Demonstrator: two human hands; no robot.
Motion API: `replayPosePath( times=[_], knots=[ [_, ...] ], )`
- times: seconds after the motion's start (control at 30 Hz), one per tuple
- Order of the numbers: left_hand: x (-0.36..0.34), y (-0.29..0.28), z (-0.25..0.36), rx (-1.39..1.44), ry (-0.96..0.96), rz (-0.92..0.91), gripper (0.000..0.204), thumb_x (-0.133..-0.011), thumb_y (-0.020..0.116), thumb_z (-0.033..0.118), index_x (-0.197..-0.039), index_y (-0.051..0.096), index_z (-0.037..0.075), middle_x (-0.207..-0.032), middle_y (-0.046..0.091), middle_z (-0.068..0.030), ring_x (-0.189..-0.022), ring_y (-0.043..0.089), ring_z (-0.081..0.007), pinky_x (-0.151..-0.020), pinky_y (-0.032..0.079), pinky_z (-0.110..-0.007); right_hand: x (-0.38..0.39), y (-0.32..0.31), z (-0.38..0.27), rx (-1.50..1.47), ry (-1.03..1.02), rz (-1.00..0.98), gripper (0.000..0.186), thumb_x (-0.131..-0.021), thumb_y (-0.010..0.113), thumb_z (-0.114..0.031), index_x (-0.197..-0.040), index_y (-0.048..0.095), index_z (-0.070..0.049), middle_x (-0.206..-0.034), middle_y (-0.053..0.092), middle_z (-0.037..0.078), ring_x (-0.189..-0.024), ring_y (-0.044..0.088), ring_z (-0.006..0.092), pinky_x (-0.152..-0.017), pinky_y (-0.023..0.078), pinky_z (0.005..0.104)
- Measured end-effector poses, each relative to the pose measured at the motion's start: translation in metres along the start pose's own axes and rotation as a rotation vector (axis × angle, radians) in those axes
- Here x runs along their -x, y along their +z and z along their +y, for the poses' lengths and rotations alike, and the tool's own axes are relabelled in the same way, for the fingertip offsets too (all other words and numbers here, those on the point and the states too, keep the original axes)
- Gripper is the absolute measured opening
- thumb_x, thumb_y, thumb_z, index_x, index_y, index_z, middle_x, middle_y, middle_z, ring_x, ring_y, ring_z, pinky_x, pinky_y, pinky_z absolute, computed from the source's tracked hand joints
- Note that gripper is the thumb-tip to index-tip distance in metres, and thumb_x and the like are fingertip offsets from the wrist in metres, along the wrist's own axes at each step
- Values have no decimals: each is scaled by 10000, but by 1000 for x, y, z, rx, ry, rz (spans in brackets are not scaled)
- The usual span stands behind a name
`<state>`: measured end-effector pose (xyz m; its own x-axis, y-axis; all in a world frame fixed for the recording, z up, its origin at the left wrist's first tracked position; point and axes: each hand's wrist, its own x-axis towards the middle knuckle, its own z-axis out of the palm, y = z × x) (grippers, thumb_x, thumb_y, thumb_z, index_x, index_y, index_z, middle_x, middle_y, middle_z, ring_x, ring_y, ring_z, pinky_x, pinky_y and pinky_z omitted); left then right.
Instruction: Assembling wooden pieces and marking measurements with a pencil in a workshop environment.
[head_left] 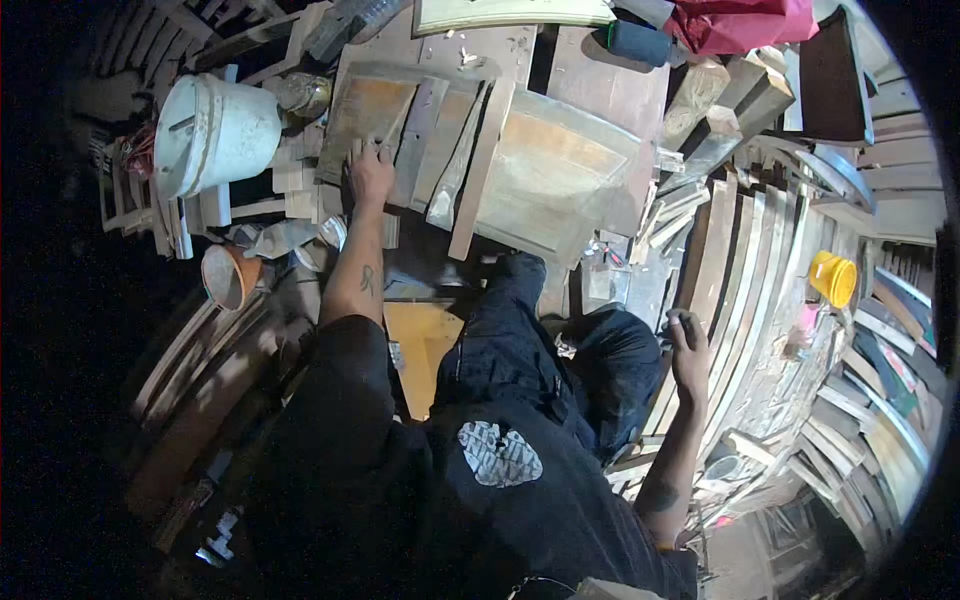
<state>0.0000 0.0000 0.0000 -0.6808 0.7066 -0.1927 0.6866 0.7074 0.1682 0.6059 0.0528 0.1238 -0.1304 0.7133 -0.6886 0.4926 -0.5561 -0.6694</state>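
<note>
- Framed wooden panel (560, 180): lay flat across the table (600, 110), just beyond the knees, patched orange-brown and grey.
- Left hand (372, 170): rested palm down on the left part of the panel, with a fairly wide grip, fingers loosely parted.
- Right hand (690, 350): hung just beside the right knee, well apart from the panel, with a narrow grip, fingers curled; could not tell whether holding anything.
- Greyish board (417, 140): lay on the panel, just right of the left hand.
- Long wooden strip (482, 170): lay slantwise over the panel, jutting past the near edge.
- Jagged wood piece (455, 170): lay between greyish board and long strip.
- Curved pale board (515, 12): lay at the far end of the table.
- Black cylinder (638, 44): lay near a red bundle (740, 22).
- Whitish bucket (235, 135): sat left of the panel.
- Orange container (248, 272): sat nearer, below the bucket.
- Long wooden slats (745, 260): ran in a row to the right.
- Yellow bucket (833, 280): sat beyond the slats.
</note>
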Motion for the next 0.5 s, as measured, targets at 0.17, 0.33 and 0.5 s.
replayPosePath(
  times=[0.17,0.33,0.5],
  knots=[
    [-11,27,-31,72,118,406,348,-962,528,223,-1192,565,-36,-1238,546,-284,-1141,527,-479,-948,426,-534,-65,35,13,129,-131,-76,287,-1020,567,-230,-1174,608,9,-1006,680,151,-893,642,208,-822,497,332],
    [-7,7,-4,57,119,267,336,-965,525,221,-1135,569,-65,-1084,620,-313,-1061,579,-479,-906,453,-518,-94,93,-2,223,-517,-82,387,-978,613,-200,-1334,545,-64,-1236,618,216,-1106,619,345,-942,481,400],
    [-7,14,1,-1,179,378,332,-951,606,238,-1113,606,-52,-990,659,-250,-923,634,-413,-842,478,-460,-117,132,2,256,-733,-145,508,-941,636,-214,-1420,479,-158,-1106,573,237,-998,608,444,-845,504,505]
  ],
)
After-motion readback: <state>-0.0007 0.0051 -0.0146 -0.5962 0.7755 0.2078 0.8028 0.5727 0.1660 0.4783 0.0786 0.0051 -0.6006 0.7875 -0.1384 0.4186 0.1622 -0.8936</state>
